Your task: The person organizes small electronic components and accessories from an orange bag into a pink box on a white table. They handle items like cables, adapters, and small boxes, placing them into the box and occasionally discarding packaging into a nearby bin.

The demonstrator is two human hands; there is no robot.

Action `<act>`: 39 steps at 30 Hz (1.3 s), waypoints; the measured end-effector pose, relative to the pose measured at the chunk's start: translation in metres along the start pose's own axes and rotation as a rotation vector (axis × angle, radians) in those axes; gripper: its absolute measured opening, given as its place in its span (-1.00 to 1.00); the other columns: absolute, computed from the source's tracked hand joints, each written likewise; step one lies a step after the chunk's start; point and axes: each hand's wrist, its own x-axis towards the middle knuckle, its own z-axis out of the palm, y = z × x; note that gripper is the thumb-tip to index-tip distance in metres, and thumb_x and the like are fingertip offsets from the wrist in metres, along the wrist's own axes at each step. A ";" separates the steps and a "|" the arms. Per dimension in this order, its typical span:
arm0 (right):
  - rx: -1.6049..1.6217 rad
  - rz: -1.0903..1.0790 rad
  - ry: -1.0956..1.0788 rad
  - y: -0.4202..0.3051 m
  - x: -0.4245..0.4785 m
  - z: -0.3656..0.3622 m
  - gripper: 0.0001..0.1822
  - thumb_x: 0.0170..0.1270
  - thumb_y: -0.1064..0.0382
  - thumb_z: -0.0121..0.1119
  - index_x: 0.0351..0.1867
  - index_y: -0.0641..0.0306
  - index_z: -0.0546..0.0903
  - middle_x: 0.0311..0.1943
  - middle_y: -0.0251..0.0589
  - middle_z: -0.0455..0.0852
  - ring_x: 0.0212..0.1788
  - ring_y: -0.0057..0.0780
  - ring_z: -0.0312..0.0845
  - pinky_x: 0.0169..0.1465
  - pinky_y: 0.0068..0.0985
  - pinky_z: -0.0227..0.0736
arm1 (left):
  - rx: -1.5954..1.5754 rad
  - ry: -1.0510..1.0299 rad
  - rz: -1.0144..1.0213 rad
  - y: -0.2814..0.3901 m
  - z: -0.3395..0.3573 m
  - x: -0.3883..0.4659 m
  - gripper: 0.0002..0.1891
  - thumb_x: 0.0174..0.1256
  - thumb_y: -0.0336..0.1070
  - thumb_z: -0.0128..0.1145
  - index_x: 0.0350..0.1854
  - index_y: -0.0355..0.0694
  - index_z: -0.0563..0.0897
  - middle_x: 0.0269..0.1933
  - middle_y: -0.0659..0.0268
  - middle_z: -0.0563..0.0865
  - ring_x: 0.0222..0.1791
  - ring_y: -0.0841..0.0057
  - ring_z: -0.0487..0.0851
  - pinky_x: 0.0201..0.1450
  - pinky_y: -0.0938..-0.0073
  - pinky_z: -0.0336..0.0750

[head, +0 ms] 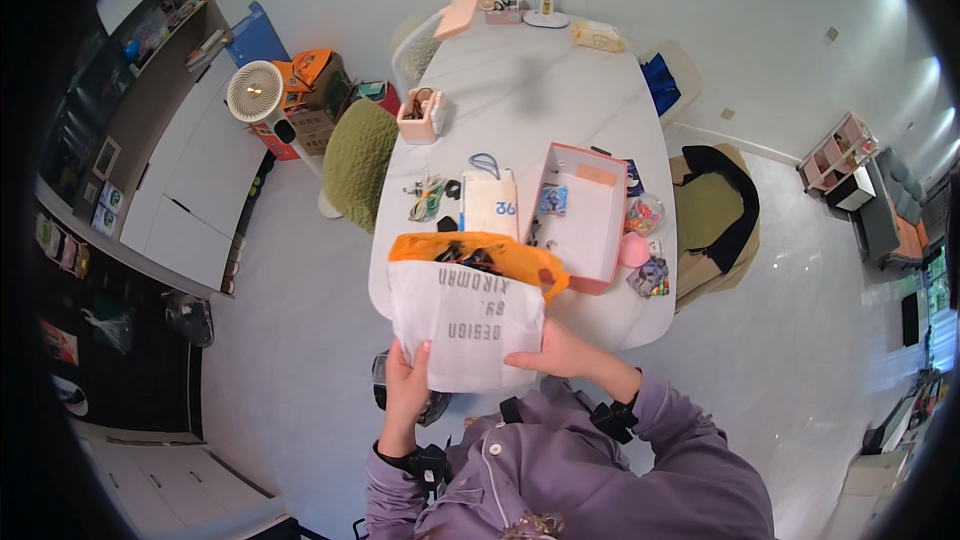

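Both my hands hold a white bag (469,322) with printed writing and an orange plastic bag (495,247) showing at its mouth, dark items inside. My left hand (409,382) grips the near left corner, thumb on top. On the right side, my right hand (559,352) pinches the edge with its thumb over the front. Beyond the bag lie a white pouch or bag with a blue loop (491,199) and a bundle of cables (427,197). A pink-rimmed open box (592,217) holds a small blue picture packet (553,199) and a few small bits.
Right of the box on the marble-look table (480,75) are a tub of colourful pieces (643,215), a pink round thing (634,250) and cards (649,277). A pink holder (421,116) stands at the left edge. Chairs (360,157) flank the table; a standing fan (255,91) is left.
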 end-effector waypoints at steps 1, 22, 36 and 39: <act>0.053 0.066 -0.011 0.010 0.004 -0.018 -0.65 0.18 0.29 0.19 -0.01 0.34 0.47 -0.19 -0.31 0.61 -0.13 -0.64 0.47 -0.04 -0.57 0.42 | -0.019 0.032 0.025 0.007 0.015 0.010 -0.70 0.32 -0.40 -0.01 0.05 -0.39 0.41 -0.07 0.25 0.61 -0.10 0.60 0.55 -0.05 0.57 0.45; 0.185 0.016 0.582 0.048 0.214 -0.342 -0.62 0.22 0.33 0.01 0.06 0.48 0.39 -0.05 -0.13 0.56 -0.06 -0.45 0.48 0.01 -0.50 0.35 | 0.171 0.084 -0.165 -0.010 0.170 0.102 -0.84 0.33 -0.35 0.01 -0.10 -0.23 0.49 -0.30 0.38 0.62 -0.30 0.65 0.56 -0.27 0.68 0.42; -0.614 0.025 0.680 0.161 0.295 -0.327 -0.45 0.15 0.20 0.14 0.11 0.53 0.34 0.07 0.14 0.42 0.14 -0.19 0.34 0.13 -0.40 0.26 | 1.415 -0.253 0.225 -0.085 0.184 0.142 -0.78 -0.20 -0.32 0.30 -0.39 -0.04 0.64 -0.27 0.45 0.59 0.02 0.46 0.47 0.34 0.00 -0.03; -0.770 -0.305 0.609 0.136 0.267 -0.307 -0.50 0.19 0.16 0.15 0.06 0.48 0.37 0.14 0.14 0.33 0.21 -0.15 0.24 0.18 -0.39 0.18 | 1.384 -0.304 0.180 -0.089 0.186 0.135 -0.86 -0.13 -0.36 0.26 -0.44 -0.04 0.64 -0.35 0.47 0.59 -0.09 0.48 0.51 0.34 -0.01 -0.03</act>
